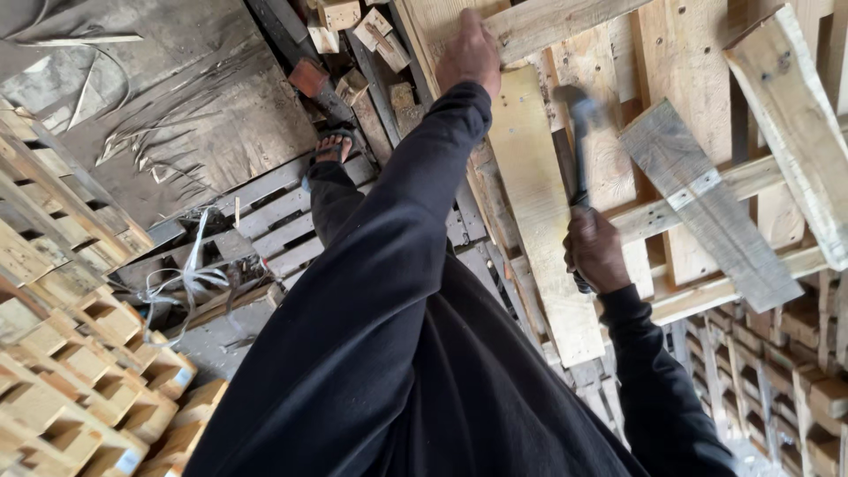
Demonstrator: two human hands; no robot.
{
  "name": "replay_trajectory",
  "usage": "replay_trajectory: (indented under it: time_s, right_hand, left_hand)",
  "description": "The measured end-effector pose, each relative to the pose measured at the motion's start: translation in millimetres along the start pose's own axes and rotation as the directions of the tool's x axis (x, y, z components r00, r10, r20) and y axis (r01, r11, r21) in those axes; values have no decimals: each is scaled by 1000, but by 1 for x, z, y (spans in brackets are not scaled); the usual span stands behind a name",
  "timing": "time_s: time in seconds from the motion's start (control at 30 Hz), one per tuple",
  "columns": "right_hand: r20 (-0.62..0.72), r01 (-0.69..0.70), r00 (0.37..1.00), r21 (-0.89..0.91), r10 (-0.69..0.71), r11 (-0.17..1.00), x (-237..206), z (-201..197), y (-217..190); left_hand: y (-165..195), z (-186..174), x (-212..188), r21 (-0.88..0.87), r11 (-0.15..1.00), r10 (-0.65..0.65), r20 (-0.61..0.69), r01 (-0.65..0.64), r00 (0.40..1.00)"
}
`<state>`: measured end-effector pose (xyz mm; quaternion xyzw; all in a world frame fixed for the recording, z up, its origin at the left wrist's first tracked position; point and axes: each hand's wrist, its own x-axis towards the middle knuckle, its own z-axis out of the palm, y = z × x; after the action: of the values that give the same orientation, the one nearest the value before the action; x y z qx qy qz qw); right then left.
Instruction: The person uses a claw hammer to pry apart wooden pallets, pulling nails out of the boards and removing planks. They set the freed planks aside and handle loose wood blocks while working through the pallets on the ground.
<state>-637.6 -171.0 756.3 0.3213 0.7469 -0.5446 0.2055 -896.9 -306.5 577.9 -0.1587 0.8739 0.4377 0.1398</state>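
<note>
Around the handle of a dark hammer [579,150], the right hand [597,250] is clamped shut. The hammer's head, blurred, stands just above that hand, in front of a wooden pallet [539,194] tipped up on edge. Well away from the right hand, at the end of a long black sleeve [389,265], the left hand [469,53] is closed over the top edge of the pallet, fingers curled out of sight behind a pale board. Beside the right hand, on its outer side, a loose grey plank [707,203] lies slanted across the pallet's slats. Below the left arm, the person's foot in a sandal [332,146] rests on a flat dark pallet [274,221] on the floor. Near that foot lie a reddish brick [309,76] and small wooden blocks [353,26]. Farther off, past the left arm, stand stacks of light wooden pallets [62,353], with tangled white plastic strapping [190,278] beside them. More stacked pallets [777,371] sit below the right hand.
</note>
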Motion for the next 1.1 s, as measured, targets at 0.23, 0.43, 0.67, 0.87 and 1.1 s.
replay_trajectory:
  time_s: [0.23,0.43,0.67,0.87,1.1]
  right_hand:
    - [-80,77,994,32,-75,996,-8,32,20]
    - [-246,-12,969,-27,5,1000,-23,42,22]
    - [-532,-220,847,-378,-16,899,-31,16,66]
    - [-538,-139,792,-619,-288,773,34,-8,118]
    - [-608,59,665,-535,-433,842,40,25,146]
  left_hand:
    - [-4,5,2,45,994,101,1,-101,995]
    - [6,-10,-5,182,977,96,88,-111,991]
    - [-23,-30,-2,-471,872,-41,199,132,979]
    - [-148,-121,-25,-527,435,-119,770,730,627]
    - [-241,-213,-84,-218,333,-395,851,917,346]
